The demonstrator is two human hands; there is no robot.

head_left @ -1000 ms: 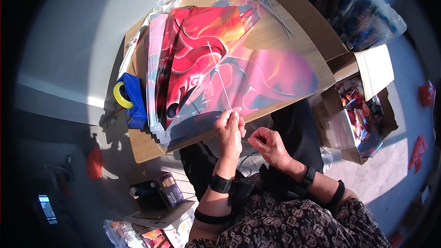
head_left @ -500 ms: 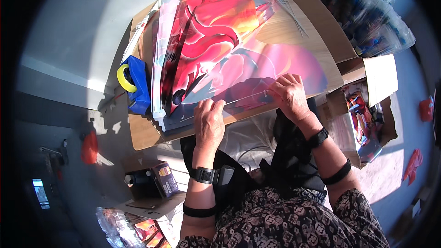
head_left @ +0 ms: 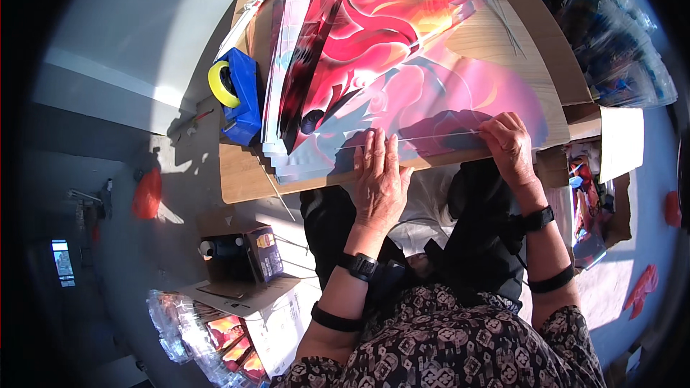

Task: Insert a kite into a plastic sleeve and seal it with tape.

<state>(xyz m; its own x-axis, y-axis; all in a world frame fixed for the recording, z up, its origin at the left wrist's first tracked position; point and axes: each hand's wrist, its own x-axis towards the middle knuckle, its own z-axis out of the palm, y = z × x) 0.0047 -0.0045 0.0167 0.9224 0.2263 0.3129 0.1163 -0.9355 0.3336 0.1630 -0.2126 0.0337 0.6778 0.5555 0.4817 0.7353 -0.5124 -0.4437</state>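
A thin white rod (head_left: 445, 134) lies along the near edge of a pink and grey printed sheet (head_left: 496, 90), the top of a stack on the table. My left hand (head_left: 381, 183) rests flat on the sheet's near edge and the rod, fingers stretched out. At the rod's right end, my right hand (head_left: 512, 147) has its fingers bent together in a pinch on it. Farther back, red printed sheets (head_left: 381, 25) overlap the pink one. Left of them sits a blue tape dispenser (head_left: 248, 97) with a yellow roll of tape (head_left: 221, 85).
The wooden table (head_left: 241, 176) ends just before my lap. Thin sticks (head_left: 507, 21) lie at its far right. An open cardboard box (head_left: 622, 144) with colourful pieces stands at right, below clear plastic packages (head_left: 611, 36). Another box (head_left: 262, 255) is on the floor at left.
My left hand has gone from closed on the rod to flat, fingers stretched. The rod now lies against the sheet's near edge. The whole view has shifted, with the table further right.
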